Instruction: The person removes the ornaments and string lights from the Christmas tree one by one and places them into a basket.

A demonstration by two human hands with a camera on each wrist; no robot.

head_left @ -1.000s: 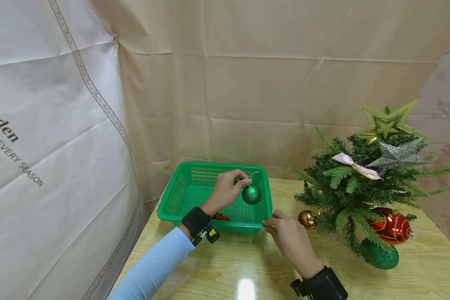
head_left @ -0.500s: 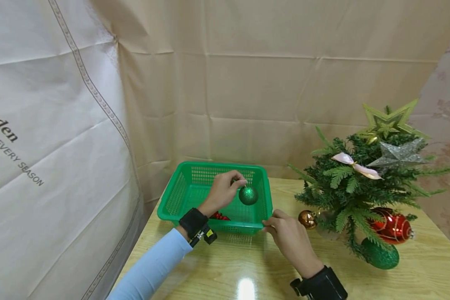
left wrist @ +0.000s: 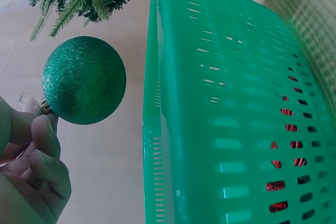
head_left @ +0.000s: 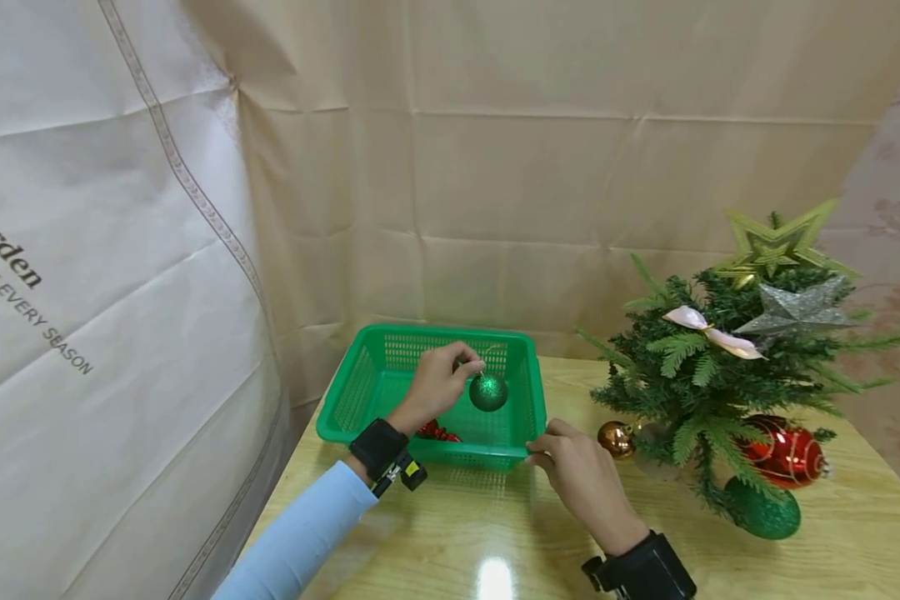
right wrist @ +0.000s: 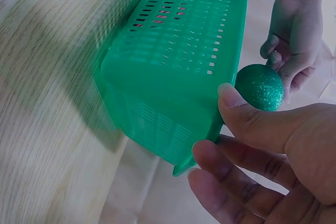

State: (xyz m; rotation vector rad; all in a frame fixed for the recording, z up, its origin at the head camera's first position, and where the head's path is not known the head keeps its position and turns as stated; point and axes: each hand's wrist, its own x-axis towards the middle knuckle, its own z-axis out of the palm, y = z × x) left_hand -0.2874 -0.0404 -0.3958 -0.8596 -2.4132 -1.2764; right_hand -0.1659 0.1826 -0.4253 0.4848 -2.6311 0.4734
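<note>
Two hands are engaged, each on a separate item. Left hand (head_left: 437, 387): thumb and fingers pinch a glittered green ball (head_left: 488, 392) at its gold cap (left wrist: 44, 106) — the round body hangs clear of the palm. The ball is located in the air above the green basket (head_left: 472, 452); the left wrist view shows it apart from the basket's rim. Right hand (head_left: 581, 475): grasping the basket at its near right corner, thumb against the rim, fingertips just below.

Basket contents: a red decoration (head_left: 441, 432), lying near the front wall and partly covered by the left forearm. It also shows through the slots in both wrist views. The basket stands upright on a wood-grain table (head_left: 420, 542).

To the right stands a small artificial tree (head_left: 678, 400). Fittings noted on it: a gold star (head_left: 776, 246) at the top, a silver star (head_left: 798, 310) just below, and a pale pink bow (head_left: 712, 332) on the upper branches. Low on the tree are a shiny bronze ball (head_left: 616, 439), a large red ornament (head_left: 787, 454) and a green ornament (head_left: 767, 510) — the last beneath the red one. Beige cloth (head_left: 525, 183) hangs behind.
</note>
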